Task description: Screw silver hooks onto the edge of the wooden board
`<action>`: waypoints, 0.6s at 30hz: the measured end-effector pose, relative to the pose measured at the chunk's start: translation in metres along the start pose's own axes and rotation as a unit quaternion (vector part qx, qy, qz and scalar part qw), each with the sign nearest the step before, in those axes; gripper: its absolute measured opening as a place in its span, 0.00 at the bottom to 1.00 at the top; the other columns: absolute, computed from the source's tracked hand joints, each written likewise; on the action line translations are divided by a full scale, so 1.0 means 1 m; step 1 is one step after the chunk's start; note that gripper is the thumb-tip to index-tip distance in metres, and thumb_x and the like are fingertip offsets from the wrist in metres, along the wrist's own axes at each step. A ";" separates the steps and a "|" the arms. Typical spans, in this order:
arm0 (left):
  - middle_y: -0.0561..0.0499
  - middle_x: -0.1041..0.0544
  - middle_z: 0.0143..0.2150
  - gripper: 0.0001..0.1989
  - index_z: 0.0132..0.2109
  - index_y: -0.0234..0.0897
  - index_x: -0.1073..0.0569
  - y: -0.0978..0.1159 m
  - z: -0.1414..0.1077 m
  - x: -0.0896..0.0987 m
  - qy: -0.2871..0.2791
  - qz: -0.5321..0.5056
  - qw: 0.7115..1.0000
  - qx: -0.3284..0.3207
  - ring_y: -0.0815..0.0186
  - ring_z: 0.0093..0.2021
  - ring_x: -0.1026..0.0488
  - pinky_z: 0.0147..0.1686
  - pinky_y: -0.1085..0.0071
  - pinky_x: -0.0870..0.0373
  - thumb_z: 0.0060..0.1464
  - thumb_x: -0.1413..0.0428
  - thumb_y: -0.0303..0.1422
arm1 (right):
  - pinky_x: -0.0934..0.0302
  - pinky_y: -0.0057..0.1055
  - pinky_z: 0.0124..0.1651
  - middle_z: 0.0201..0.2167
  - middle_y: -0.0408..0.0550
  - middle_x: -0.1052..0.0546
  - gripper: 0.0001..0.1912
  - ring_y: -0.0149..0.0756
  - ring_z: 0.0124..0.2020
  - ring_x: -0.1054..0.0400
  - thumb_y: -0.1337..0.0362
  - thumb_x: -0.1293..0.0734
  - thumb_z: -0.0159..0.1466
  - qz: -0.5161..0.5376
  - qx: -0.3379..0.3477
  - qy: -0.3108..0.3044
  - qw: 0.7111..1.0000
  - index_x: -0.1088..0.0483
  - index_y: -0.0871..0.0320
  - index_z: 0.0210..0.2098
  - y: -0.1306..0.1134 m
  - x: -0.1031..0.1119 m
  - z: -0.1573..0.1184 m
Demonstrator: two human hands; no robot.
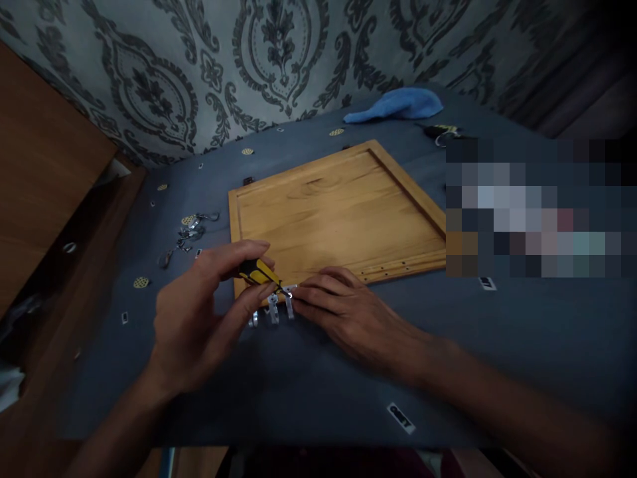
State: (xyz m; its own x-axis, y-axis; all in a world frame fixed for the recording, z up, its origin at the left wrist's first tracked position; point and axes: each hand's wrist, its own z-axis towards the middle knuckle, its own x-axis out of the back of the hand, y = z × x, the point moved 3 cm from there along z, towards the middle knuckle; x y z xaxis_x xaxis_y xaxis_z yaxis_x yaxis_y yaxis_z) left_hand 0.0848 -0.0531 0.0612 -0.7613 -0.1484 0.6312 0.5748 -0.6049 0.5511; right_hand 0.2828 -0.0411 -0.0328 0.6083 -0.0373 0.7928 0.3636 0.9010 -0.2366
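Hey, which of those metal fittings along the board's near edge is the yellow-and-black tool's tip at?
The rightmost metal fitting, right beside the right hand's fingertips. The tool's tip meets it; the other fittings sit farther left.

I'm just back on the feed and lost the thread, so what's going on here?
The person's left hand holds a yellow-and-black-handled screwdriver, its tip at the rightmost of several silver metal pieces along the near edge of a flat brown wooden panel. The right hand lies over that edge, fingertips beside the piece; whether they pinch it is unclear. More loose shiny metal pieces lie left of the panel, and a crumpled blue cloth lies beyond it.
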 end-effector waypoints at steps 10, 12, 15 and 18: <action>0.53 0.18 0.52 0.22 0.63 0.52 0.28 0.003 0.004 -0.002 -0.015 0.008 0.999 -0.043 0.64 0.43 0.20 0.44 0.62 0.19 0.66 0.39 0.28 | 0.35 0.46 0.55 0.47 0.53 0.17 0.14 0.44 0.48 0.28 0.73 0.40 0.74 -0.002 0.004 0.010 1.000 0.23 0.62 0.51 -0.001 0.001 0.001; 0.53 0.18 0.50 0.21 0.61 0.51 0.27 0.005 0.006 -0.001 -0.012 0.011 0.998 -0.057 0.64 0.43 0.21 0.42 0.63 0.20 0.65 0.38 0.28 | 0.35 0.45 0.56 0.47 0.53 0.17 0.14 0.44 0.48 0.28 0.73 0.39 0.74 -0.005 0.003 0.010 1.000 0.23 0.62 0.52 -0.001 0.002 0.001; 0.53 0.18 0.47 0.20 0.58 0.47 0.24 0.009 0.008 0.000 -0.006 0.023 0.997 -0.070 0.64 0.44 0.21 0.41 0.66 0.20 0.62 0.35 0.28 | 0.36 0.45 0.57 0.48 0.52 0.17 0.15 0.43 0.49 0.28 0.73 0.40 0.74 -0.003 0.001 0.002 1.000 0.24 0.61 0.53 -0.001 0.002 0.001; 0.54 0.17 0.47 0.20 0.59 0.47 0.25 0.010 0.008 0.000 -0.009 0.043 0.996 -0.076 0.67 0.42 0.20 0.42 0.69 0.20 0.62 0.35 0.29 | 0.36 0.47 0.57 0.46 0.53 0.18 0.15 0.44 0.49 0.29 0.73 0.40 0.74 0.006 -0.003 -0.003 1.000 0.24 0.62 0.53 -0.001 0.001 0.001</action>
State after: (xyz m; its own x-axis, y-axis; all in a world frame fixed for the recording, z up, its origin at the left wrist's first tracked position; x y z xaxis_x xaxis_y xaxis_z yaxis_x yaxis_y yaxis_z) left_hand 0.0932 -0.0531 0.0709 -0.7046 -0.1921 0.6831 0.5849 -0.7023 0.4057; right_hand 0.2823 -0.0418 -0.0311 0.6087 -0.0233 0.7930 0.3595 0.8991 -0.2496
